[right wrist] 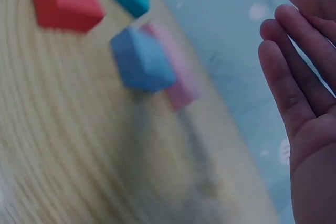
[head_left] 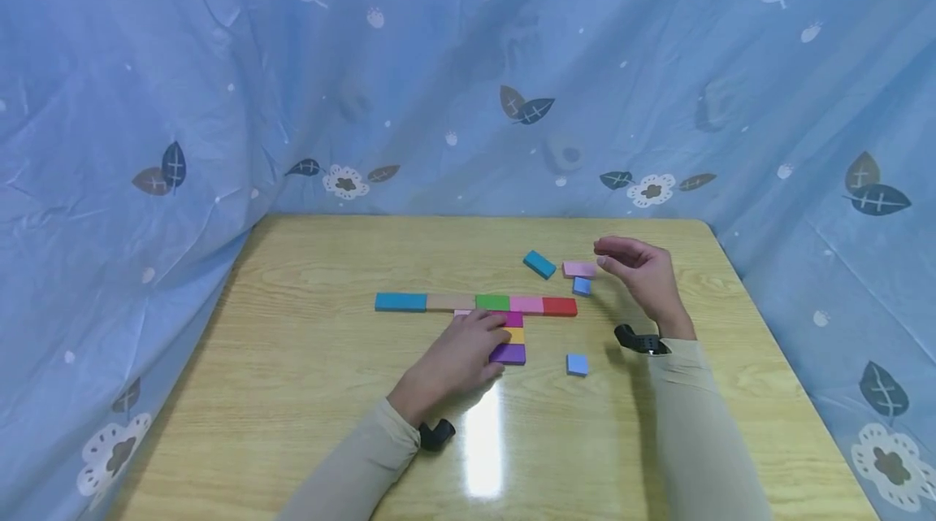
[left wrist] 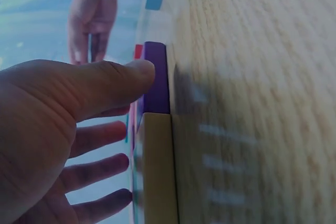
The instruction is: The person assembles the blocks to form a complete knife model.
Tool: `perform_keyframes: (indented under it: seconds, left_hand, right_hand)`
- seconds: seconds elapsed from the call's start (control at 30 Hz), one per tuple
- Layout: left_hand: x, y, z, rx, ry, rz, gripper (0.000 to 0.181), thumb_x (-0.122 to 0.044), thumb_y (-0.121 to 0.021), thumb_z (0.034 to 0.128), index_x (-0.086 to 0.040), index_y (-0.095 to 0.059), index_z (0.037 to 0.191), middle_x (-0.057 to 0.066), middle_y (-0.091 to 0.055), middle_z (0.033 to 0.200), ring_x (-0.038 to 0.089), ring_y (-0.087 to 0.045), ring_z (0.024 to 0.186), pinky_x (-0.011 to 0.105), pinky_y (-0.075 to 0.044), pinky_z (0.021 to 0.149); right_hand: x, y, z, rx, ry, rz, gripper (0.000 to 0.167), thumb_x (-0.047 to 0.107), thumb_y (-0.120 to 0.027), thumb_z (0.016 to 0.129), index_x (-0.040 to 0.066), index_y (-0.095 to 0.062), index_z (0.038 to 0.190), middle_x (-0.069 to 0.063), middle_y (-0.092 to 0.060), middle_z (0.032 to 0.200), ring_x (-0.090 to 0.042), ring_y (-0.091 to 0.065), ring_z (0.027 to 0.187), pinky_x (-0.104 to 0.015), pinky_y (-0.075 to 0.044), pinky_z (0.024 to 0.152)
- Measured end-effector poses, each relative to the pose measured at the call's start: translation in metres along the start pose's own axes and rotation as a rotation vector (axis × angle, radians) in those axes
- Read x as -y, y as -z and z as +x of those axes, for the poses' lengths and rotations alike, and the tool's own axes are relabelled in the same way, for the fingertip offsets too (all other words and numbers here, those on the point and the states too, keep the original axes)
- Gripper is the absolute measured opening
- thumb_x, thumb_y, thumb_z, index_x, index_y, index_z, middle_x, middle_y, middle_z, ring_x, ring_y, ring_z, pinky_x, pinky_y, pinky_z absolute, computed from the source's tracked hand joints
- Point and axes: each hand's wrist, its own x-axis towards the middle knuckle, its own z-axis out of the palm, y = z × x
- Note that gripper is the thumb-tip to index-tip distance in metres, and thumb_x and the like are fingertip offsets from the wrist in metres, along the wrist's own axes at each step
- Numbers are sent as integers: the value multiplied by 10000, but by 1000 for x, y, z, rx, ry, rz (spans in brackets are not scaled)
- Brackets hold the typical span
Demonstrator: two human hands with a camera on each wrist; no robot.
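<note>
My left hand (head_left: 459,352) lies over a stack of flat blocks, its fingers extended across them. In the left wrist view the thumb touches the purple block (left wrist: 156,77), beside a tan block (left wrist: 160,166). From under the hand show a purple block (head_left: 509,354), a yellow block (head_left: 517,335) and a magenta block (head_left: 516,319). My right hand (head_left: 649,284) hovers above the table with loosely bent fingers and nothing in them. Nearest to it are a pink block (head_left: 579,269) and a small blue block (head_left: 581,286).
Just beyond the left hand runs a row of a blue block (head_left: 400,302), tan block (head_left: 450,302), green block (head_left: 492,302), pink block (head_left: 526,306) and red block (head_left: 559,306). A teal block (head_left: 539,264) lies farther back; another blue block (head_left: 577,365) sits nearer. Patterned curtain (head_left: 453,82) surrounds the table.
</note>
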Motion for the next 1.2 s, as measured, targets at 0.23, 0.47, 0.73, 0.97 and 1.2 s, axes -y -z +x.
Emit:
perform_keyframes:
  seconds: [0.23, 0.47, 0.73, 0.97, 1.2]
  left_hand:
    - [0, -4, 2, -16, -11, 70, 390, -262, -765, 1032, -190, -737, 1414, 16, -650, 1558, 271, -538, 1491, 484, -504, 1221]
    - [0, -5, 2, -25, -17, 59, 351, -227, -759, 1035, -185, -749, 1383, 26, -660, 1549, 295, -546, 1489, 495, -490, 1234]
    - [1, -6, 2, -30, -6, 55, 357, -248, -763, 1040, -187, -749, 1392, 55, -637, 1571, 296, -546, 1492, 494, -485, 1239]
    - [1, -6, 0, -39, -2, 39, 351, -234, -766, 1036, -186, -752, 1383, 62, -631, 1575, 296, -544, 1493, 489, -482, 1238]
    - [2, -6, 1, -38, -1, 29, 359, -218, -768, 1033, -186, -752, 1390, 59, -632, 1577, 298, -537, 1504, 500, -476, 1246]
  right_hand:
    - [-31, 1, 8, 24, -87, -34, 399, 71, -775, 1025, -27, -705, 1405, -166, -769, 1361, -42, -756, 1153, -125, -596, 977]
    - [-46, 0, 8, 49, -122, -45, 452, 94, -805, 1007, -22, -690, 1429, -274, -709, 1410, -8, -741, 1139, -112, -587, 974]
    - [-51, -2, 8, 93, -128, -131, 465, 21, -776, 1006, 16, -679, 1461, -256, -692, 1453, -118, -733, 1250, -78, -563, 978]
    - [-50, -6, 8, 83, -109, -198, 430, -17, -751, 1009, -4, -691, 1434, -247, -710, 1431, -307, -716, 1315, -47, -545, 957]
    - [-52, -7, 8, 27, -78, -236, 357, 71, -783, 1016, 24, -747, 1368, -229, -754, 1358, -54, -741, 1157, -52, -549, 937]
